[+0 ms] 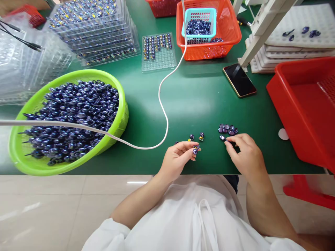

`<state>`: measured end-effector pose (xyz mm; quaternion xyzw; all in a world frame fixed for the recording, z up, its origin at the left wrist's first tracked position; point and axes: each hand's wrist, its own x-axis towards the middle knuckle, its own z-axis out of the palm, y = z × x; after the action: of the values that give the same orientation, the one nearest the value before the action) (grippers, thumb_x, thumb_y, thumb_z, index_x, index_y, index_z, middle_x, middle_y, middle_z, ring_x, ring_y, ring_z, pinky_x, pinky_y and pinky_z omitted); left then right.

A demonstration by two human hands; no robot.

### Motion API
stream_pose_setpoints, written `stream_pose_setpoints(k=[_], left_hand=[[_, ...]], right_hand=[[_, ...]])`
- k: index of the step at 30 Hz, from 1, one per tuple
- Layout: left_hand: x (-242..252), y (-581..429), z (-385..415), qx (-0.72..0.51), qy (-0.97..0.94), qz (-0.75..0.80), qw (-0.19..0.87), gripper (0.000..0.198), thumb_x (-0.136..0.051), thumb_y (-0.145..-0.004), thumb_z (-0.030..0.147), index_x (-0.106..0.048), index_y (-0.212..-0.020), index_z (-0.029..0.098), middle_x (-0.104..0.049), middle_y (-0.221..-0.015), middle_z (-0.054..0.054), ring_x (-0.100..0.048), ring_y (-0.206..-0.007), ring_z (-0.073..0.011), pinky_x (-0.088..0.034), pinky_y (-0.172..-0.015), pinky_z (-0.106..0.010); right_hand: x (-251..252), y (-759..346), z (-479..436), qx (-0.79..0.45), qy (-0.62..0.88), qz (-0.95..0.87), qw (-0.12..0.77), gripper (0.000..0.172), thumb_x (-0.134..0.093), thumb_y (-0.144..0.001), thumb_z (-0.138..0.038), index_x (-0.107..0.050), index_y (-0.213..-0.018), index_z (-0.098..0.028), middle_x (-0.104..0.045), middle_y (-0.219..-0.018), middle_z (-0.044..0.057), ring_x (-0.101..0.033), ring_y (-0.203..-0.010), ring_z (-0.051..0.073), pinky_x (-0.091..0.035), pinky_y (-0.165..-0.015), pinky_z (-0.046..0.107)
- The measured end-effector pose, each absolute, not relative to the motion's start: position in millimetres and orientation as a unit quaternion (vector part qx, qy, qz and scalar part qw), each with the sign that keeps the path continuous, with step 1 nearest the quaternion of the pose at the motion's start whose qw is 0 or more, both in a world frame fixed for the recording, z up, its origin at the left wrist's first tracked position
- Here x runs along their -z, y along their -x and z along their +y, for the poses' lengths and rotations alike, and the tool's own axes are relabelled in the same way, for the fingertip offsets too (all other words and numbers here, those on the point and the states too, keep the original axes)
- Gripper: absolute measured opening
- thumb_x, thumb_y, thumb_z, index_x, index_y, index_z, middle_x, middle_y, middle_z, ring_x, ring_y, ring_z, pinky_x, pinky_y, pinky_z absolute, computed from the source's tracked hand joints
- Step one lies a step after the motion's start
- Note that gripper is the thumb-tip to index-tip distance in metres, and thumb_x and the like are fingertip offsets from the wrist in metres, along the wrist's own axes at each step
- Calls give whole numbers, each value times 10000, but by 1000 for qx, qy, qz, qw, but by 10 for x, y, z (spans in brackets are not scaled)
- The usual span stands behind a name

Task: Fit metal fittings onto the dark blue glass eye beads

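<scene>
My left hand (178, 157) pinches a small glossy dark-blue earbud part (195, 150) with yellow inside, between thumb and fingertips. Just beyond it on the green table lie two similar pieces, one a dark-blue and yellow part (201, 136). The thumb and forefinger of my right hand (244, 153) are closed on a small dark oval cover (223, 138), low over the table. Right beyond those fingertips is a cluster of several loose dark covers (228, 129). Something dark beside my left knuckles is mostly hidden.
On the left stands a green basket (121, 104) heaped with dark-blue parts; a white cable (159, 94) crosses it. Behind are stacked clear trays (104, 42), a part-filled tray (157, 65) and an orange basket (206, 52). A phone (240, 80) and red bin (290, 104) are right.
</scene>
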<state>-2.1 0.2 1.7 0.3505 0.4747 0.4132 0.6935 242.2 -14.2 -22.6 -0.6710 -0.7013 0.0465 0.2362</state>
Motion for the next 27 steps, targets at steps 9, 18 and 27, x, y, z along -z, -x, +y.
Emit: stream_pose_setpoints(k=[9,18,27], left_hand=[[1,-29,-38,-408,-391,431,703,245,-746,-847,344,-762,-992,147,-771,-1027,-114,-703,-902,-196,-601,-775,-309],[-60,-9,-131,-392,-407,415,713,214,-723,-883,309,-743,-1029,153,-779,-1064,-104,-717,-993,-207,-551,-937,-332],[0,59,-85,-421,-339,426,726,260,-783,-819,342,-727,-979,146,-790,-962,-100,-732,-902,-206,-560,-876,-335]], right_hand=[[29,-2144,-394,-243,602,-653,389,106,-660,-920,-239,-718,-998,-282,-737,-975,17,-705,-842,188,-573,-730,320],[158,-1770,-467,-283,619,-593,430,185,-684,-908,-270,-682,-1093,-259,-768,-932,16,-735,-797,180,-614,-754,321],[145,-1726,-352,-154,513,-725,433,374,-661,-877,-87,-665,-1177,-311,-736,-1027,48,-708,-900,204,-607,-790,377]])
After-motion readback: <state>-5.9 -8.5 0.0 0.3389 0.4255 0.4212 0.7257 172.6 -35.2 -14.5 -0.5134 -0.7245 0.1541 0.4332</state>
